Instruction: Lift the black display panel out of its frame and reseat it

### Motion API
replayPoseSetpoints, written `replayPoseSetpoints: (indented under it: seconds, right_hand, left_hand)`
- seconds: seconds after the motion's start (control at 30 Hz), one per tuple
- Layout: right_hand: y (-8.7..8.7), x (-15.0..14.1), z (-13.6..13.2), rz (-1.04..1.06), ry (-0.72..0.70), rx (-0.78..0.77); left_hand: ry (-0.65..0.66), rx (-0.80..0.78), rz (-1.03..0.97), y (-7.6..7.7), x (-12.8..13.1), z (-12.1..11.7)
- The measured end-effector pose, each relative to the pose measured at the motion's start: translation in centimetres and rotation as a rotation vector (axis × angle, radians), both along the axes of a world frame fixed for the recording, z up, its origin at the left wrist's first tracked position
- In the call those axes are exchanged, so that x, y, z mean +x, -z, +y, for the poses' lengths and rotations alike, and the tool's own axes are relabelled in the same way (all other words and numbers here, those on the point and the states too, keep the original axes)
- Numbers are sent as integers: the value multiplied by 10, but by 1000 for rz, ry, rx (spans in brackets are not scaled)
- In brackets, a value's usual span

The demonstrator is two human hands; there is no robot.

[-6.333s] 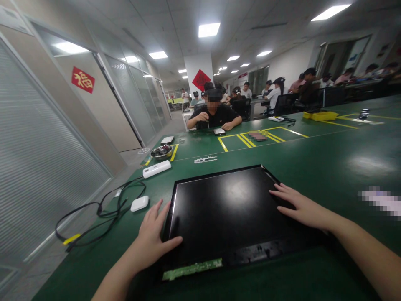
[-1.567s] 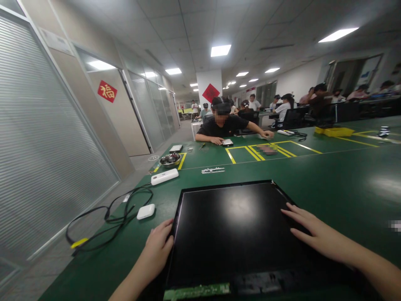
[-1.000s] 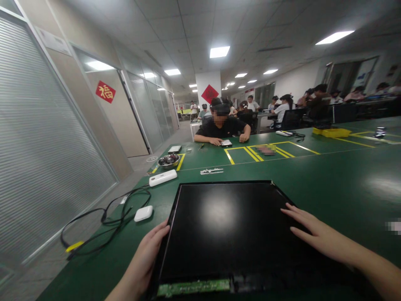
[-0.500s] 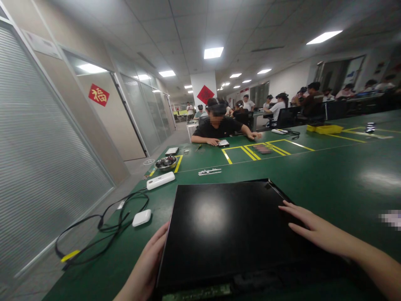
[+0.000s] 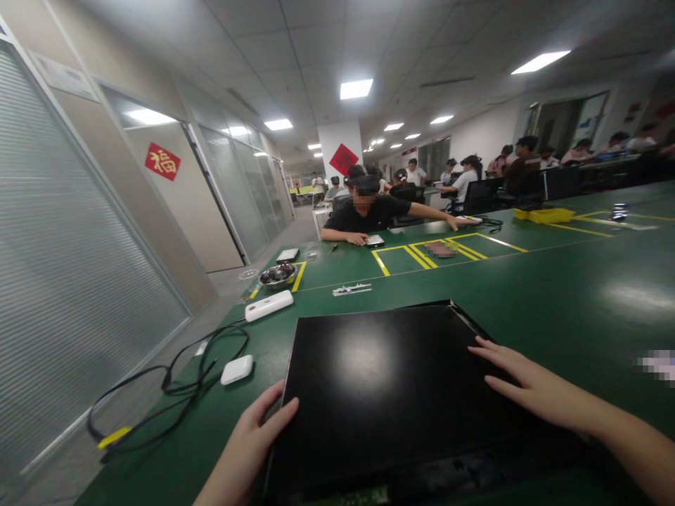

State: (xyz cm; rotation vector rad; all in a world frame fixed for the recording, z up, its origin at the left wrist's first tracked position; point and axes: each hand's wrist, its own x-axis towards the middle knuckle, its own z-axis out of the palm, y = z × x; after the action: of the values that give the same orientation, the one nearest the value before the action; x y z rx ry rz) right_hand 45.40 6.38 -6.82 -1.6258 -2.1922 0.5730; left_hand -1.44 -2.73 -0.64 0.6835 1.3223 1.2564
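A large flat black screen panel (image 5: 380, 386) lies on the green table (image 5: 553, 295) in front of me. My left hand (image 5: 258, 436) grips its near left edge, thumb on top and fingers tucked under the edge. My right hand (image 5: 527, 390) rests flat on the panel's right side, fingers stretched out. The panel's left side appears raised a little off the table.
Left of the panel lie a small white box (image 5: 237, 369), a long white device (image 5: 268, 306) and black cables (image 5: 174, 379). A metal bowl (image 5: 277, 275) stands farther back. A person in black (image 5: 369, 211) works across the table; other people sit behind.
My left hand has shifted from lying beside the panel to gripping its left edge, and the panel has tilted up slightly. My right hand has stayed flat on it. The person opposite has stretched one arm sideways.
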Motion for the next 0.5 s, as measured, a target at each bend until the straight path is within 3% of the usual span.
replayPoseSetpoints:
  seconds: [0.27,0.4,0.5]
  right_hand:
    - [-1,0,3,74,69,140]
    - [-1,1,12,146,271,235]
    - [1,6,18,148,407,154]
  left_hand:
    - [-60,223,191,-3,6,-7]
    - [-51,295,256,2,-3,-5]
    - [12,294,275,5,-11,-3]
